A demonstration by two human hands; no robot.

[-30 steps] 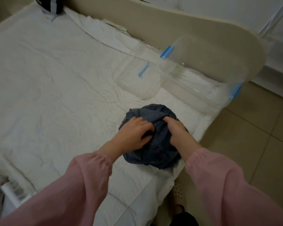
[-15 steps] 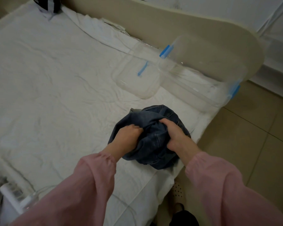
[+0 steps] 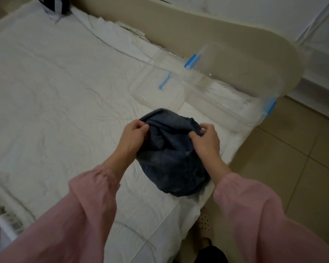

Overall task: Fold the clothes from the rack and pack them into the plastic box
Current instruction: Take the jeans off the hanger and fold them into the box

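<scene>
At centre frame, left hand [image 3: 133,138] and right hand [image 3: 207,142] each pinch the bunched denim garment [image 3: 169,158] near the edge of the bed [image 3: 55,92], with the plastic box [image 3: 241,80] at upper right. Uneven pulls could spill it onto the floor [image 3: 292,158].

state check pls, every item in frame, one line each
denim garment: bunched, unfolded, resting on the sheet
left hand: pinches the garment's upper left edge
right hand: grips the garment's upper right edge
plastic box: lid off, no clothes visible inside
lid: flat on the sheet beside the box
sheet: wrinkled
</scene>
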